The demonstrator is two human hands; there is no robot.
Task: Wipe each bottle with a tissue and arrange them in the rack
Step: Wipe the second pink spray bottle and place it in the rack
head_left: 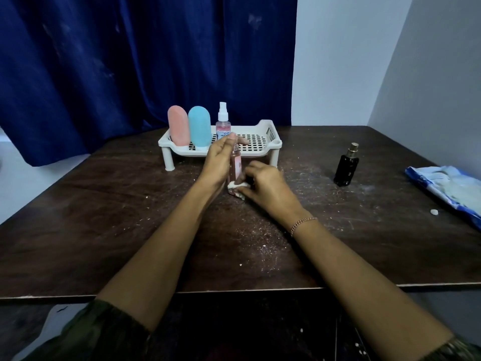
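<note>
At the centre of the frame the pink bottle [235, 165] stands upright on the table [130, 204], its long axis vertical. The left hand [221, 162] grips it near the cap, and the right hand [265, 183] pinches a tissue [239, 188] against its base. The rack [260, 140] lies just above the hands in the frame, with open floor right of the spray bottle [223, 123]. The left hand looks nearer that gap, so it is likely the one to carry the bottle there.
</note>
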